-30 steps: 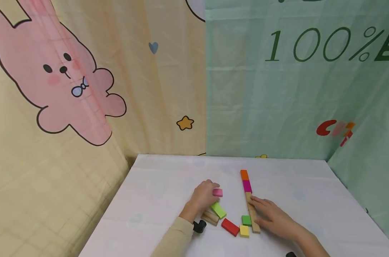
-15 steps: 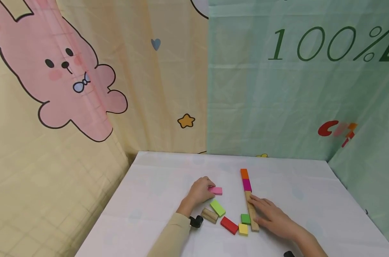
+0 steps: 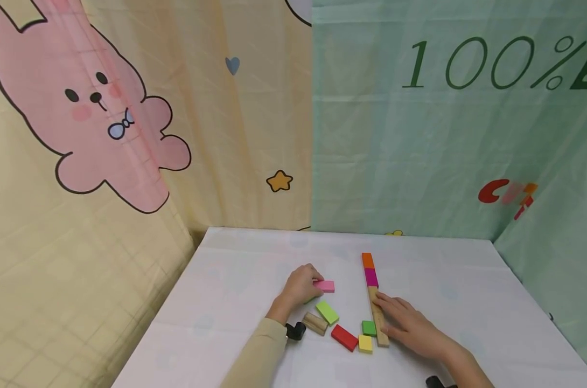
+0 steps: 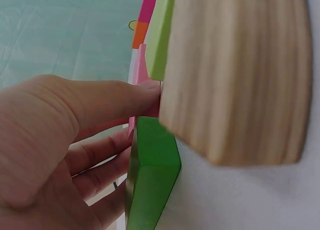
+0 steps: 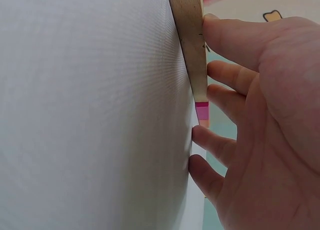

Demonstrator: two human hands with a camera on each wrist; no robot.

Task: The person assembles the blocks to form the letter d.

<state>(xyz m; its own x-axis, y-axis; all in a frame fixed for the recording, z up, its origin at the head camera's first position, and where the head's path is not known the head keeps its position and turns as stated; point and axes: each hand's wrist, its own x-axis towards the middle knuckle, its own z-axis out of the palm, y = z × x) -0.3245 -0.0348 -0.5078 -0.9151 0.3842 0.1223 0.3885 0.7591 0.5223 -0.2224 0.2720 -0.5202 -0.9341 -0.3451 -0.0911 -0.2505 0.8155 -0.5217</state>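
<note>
pink block [image 3: 327, 286] lies left of the plank [image 3: 378, 320], level with the plank's far end and well apart from it. its free end shows no clear shift relative to the plank over the last second.

change noted: the left hand [image 3: 300, 284] has drawn back along the pink block, away from the plank, exposing more of the pink face. left grip: narrow, with the end away from the plank pinched between thumb and fingers. a green block [image 4: 159, 145], also left of the plank, now shows partly beneath that hand.

right hand [image 3: 414, 326]: no clear change. fingers are extended and touch the plank's right side; nothing is clasped. the magenta block [image 3: 371, 277] meets the plank's far end, with the orange block [image 3: 368, 261] beyond. left of the plank's near half are the green square [image 3: 368, 328], yellow square [image 3: 365, 344], red block [image 3: 344, 338], lime block [image 3: 327, 312] and wood block [image 3: 315, 324].

assessment: the change appears to be one of hold, not of position. the pink block is likely under control but separate from the plank, which the right hand appears to steady.
</note>
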